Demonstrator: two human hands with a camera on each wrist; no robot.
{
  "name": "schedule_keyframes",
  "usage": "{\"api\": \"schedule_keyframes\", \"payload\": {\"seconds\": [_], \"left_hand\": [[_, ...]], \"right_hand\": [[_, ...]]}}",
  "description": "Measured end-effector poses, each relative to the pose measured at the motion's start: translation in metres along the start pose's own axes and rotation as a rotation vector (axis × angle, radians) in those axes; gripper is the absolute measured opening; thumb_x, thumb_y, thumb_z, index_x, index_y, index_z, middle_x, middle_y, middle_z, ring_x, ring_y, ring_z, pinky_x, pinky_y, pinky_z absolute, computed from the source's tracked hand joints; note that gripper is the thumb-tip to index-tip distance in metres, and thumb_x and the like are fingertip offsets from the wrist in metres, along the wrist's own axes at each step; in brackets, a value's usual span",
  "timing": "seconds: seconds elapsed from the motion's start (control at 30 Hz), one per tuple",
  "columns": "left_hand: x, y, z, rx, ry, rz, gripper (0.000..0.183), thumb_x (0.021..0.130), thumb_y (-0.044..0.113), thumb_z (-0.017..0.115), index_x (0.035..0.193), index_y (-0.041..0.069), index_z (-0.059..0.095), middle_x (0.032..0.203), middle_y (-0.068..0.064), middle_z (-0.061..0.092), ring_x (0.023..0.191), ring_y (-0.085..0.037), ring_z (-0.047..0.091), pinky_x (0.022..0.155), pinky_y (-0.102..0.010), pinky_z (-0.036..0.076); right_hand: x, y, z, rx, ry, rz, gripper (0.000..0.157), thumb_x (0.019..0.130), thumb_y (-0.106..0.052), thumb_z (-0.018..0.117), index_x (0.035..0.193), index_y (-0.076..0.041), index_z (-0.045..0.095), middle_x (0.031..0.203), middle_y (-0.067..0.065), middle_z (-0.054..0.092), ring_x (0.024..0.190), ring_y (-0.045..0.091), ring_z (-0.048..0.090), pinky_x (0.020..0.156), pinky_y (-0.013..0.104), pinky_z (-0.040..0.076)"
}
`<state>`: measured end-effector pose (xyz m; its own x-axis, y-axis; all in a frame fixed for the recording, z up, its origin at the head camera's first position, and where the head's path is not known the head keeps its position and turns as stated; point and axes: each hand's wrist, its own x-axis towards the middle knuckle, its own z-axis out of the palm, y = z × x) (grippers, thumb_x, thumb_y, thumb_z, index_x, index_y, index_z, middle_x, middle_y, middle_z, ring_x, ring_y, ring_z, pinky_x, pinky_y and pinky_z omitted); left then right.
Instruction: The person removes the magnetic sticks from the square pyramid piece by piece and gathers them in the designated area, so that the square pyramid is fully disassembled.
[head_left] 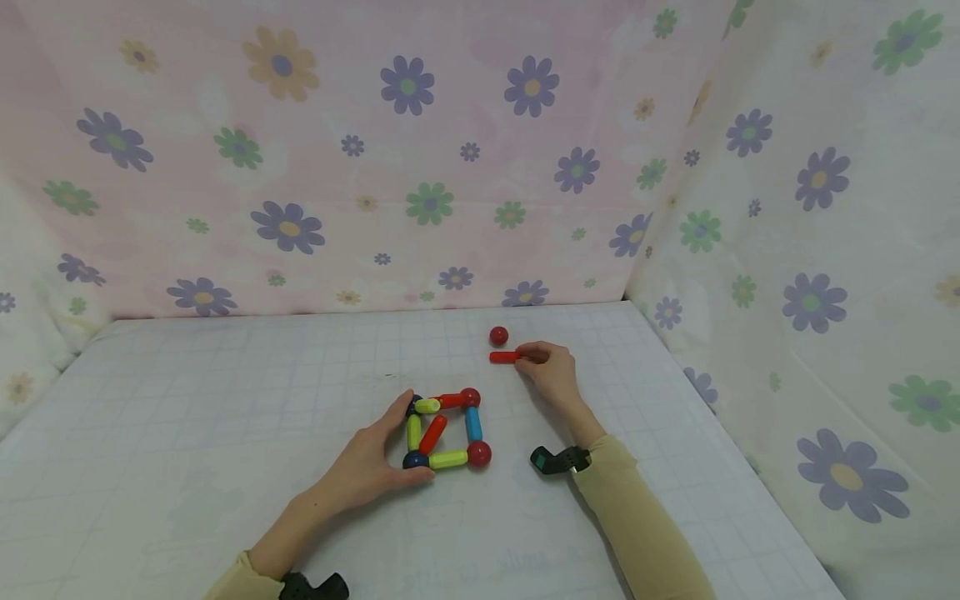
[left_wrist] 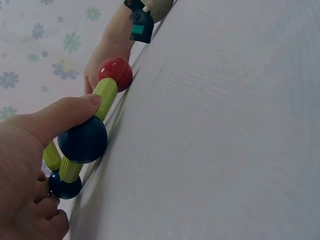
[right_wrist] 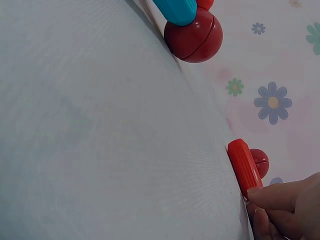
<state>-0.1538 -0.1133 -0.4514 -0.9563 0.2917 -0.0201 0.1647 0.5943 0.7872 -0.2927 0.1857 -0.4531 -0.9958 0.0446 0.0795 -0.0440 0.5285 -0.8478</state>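
Observation:
My left hand grips the left side of a square of magnetic rods and balls, thumb at the near dark blue ball and fingers at the far one. Lime rods, a light blue rod and a red rod form its sides, with red balls at the right corners. Another red rod slants up from the near blue ball, and a lime rod extends from the far one. Farther back, my right hand pinches the right end of a loose red rod.
Just behind the loose red rod, a single red ball rests on the white table. Flower-patterned cloth hangs along the back and the sides. Dark devices are strapped on both wrists.

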Motion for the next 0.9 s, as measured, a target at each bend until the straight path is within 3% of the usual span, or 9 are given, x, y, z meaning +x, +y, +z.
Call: {"api": "schedule_keyframes", "payload": {"seconds": [0.4, 0.57, 0.77, 0.9], "left_hand": [[0.0, -0.001, 0.001, 0.001, 0.011, 0.003, 0.109, 0.075, 0.046, 0.085, 0.161, 0.022, 0.023, 0.162, -0.006, 0.033, 0.148, -0.033, 0.033, 0.113, -0.059, 0.035], [-0.002, 0.0, 0.0, -0.007, 0.009, -0.011, 0.11, 0.074, 0.045, 0.087, 0.161, 0.024, 0.023, 0.163, -0.005, 0.032, 0.149, -0.032, 0.031, 0.114, -0.058, 0.034], [-0.001, 0.0, 0.002, -0.007, 0.005, -0.009, 0.109, 0.074, 0.045, 0.087, 0.16, 0.024, 0.023, 0.163, -0.005, 0.032, 0.149, -0.032, 0.032, 0.114, -0.058, 0.035], [0.0, -0.001, 0.001, 0.004, 0.012, 0.001, 0.109, 0.075, 0.044, 0.086, 0.16, 0.023, 0.023, 0.162, -0.006, 0.033, 0.148, -0.033, 0.033, 0.113, -0.058, 0.036]], "right_hand": [[-0.002, 0.0, 0.0, -0.02, -0.001, -0.01, 0.026, 0.095, -0.015, 0.068, 0.12, -0.01, 0.07, 0.121, 0.01, 0.07, 0.115, 0.028, 0.06, 0.102, 0.044, 0.052], [0.002, -0.001, -0.002, 0.034, 0.004, 0.001, 0.025, 0.093, -0.017, 0.07, 0.118, -0.01, 0.071, 0.118, 0.009, 0.071, 0.114, 0.025, 0.062, 0.101, 0.042, 0.052], [-0.006, -0.024, -0.01, 0.112, -0.02, 0.008, 0.027, 0.093, -0.019, 0.071, 0.119, -0.012, 0.07, 0.119, 0.007, 0.071, 0.115, 0.023, 0.064, 0.101, 0.04, 0.053], [-0.017, -0.043, -0.006, 0.131, -0.069, -0.036, 0.028, 0.092, -0.019, 0.073, 0.12, -0.012, 0.07, 0.12, 0.007, 0.071, 0.115, 0.023, 0.063, 0.102, 0.041, 0.052]]}}
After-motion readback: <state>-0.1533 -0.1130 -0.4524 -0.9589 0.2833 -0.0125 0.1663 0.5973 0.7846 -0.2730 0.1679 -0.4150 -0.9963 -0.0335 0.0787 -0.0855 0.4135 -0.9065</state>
